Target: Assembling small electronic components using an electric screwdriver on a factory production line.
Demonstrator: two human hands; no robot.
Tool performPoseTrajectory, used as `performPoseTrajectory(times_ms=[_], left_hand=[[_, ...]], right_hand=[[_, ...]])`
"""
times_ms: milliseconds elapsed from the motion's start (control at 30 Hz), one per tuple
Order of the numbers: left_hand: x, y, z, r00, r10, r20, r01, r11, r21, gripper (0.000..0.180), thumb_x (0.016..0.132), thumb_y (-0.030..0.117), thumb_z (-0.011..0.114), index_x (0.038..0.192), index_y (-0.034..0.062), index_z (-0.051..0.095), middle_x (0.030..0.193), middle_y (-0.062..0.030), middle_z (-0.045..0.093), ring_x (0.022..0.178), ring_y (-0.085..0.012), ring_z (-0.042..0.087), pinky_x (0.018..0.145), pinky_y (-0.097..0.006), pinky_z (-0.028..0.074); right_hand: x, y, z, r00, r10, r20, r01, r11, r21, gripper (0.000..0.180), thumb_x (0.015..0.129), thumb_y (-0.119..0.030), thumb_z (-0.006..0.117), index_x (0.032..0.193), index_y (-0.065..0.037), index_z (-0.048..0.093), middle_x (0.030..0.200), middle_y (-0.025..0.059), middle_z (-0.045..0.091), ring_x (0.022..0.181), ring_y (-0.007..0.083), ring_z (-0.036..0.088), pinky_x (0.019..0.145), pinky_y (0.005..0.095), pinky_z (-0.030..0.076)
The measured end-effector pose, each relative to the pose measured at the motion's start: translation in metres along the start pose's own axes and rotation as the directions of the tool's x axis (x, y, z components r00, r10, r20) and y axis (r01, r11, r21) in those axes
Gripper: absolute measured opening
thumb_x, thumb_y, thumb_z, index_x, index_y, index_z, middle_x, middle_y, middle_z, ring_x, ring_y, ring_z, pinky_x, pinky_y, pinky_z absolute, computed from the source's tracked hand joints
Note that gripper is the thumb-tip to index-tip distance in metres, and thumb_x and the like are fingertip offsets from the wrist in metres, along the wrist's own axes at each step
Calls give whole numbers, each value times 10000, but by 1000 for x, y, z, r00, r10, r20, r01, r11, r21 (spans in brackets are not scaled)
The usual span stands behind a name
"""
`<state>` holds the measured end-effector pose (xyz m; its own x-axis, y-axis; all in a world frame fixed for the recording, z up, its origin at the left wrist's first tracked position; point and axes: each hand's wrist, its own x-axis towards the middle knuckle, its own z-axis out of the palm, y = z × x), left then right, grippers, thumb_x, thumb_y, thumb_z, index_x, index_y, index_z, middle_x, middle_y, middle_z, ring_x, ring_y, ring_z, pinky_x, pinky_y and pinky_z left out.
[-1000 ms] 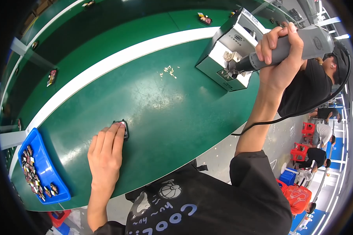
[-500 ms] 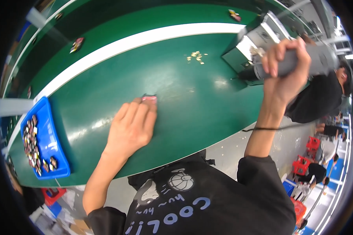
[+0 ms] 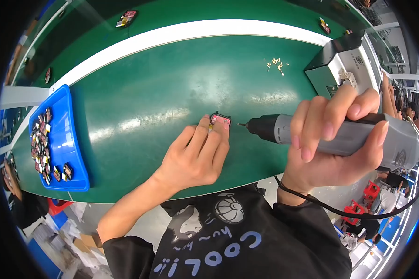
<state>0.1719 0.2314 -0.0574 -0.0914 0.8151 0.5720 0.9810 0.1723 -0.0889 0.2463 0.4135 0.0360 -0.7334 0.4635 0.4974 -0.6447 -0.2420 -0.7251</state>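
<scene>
The right hand (image 3: pixel 337 139) has come down since the earlier frames: a moment ago it held the electric screwdriver (image 3: pixel 330 135) up high, near the grey box (image 3: pixel 340 69) at the far right of the table, and now the tool is low, with its thin bit pointing at the small part (image 3: pixel 220 120). The tip is just beside the right edge of the part, but I cannot tell if it touches it already. The right hand is closed firmly around the grey body of the screwdriver, all fingers wrapped over it, and a black cable hangs from the tool's back end.

The left hand (image 3: pixel 195 156) has stayed on the same place. It lies flat on the green table (image 3: pixel 139 97), fingers together, and the fingertips press on the small black part with a pink face, holding it against the table surface. It clamps nothing; it only pins the part down.

In my judgement this means the part is now fixed and the tool is lined up, so the driving of a screw is the step in hand, not yet begun for sure.

At the left end of the table a blue tray (image 3: pixel 74 139) holds many similar small parts, well apart from the hands. Some small golden screws (image 3: pixel 275 64) lie loose near the grey box.
</scene>
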Motion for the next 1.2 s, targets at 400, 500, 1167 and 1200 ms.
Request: performPoseTrajectory(times_ms=[400, 500, 1167, 1200], left_hand=[[-4, -4, -1, 1000, 18, 12, -17, 998, -54, 255, 698, 25, 680, 941, -44, 714, 924, -138, 670, 827, -283, 686, 604, -305, 503], [-3, -3, -1, 1000, 11, 28, -10, 999, -52, 240, 716, 24, 675, 943, -48, 710, 931, -141, 676, 834, -285, 689, 618, -311, 516], [2, 1, -5, 997, -16, 69, 21, 998, -67, 184, 718, -3, 696, 894, -56, 684, 933, -163, 666, 854, -290, 686, 633, -331, 521], [2, 1, -5, 997, -17, 69, 21, 998, -67, 184, 718, -3, 696, 894, -56, 684, 933, -163, 666, 854, -290, 686, 633, -331, 521]], right_hand=[[-3, 26, 4, 998, 60, 0, -60, 997, -40, 365, 1065, -367, 319, 1001, -22, 421, 740, 115, 482, 379, 148, 409, 376, 316, 368], [-4, 28, 3, 996, 90, 10, -89, 994, -65, 350, 1064, -360, 330, 995, -27, 413, 731, 113, 480, 375, 149, 415, 377, 317, 375], [-4, 24, 4, 995, 76, 58, -67, 988, -139, 320, 1057, -347, 375, 997, -33, 401, 718, 109, 476, 376, 159, 426, 377, 315, 377], [-5, 24, 4, 995, 76, 59, -67, 988, -139, 320, 1057, -347, 375, 997, -33, 401, 718, 109, 476, 376, 159, 426, 377, 315, 377]])
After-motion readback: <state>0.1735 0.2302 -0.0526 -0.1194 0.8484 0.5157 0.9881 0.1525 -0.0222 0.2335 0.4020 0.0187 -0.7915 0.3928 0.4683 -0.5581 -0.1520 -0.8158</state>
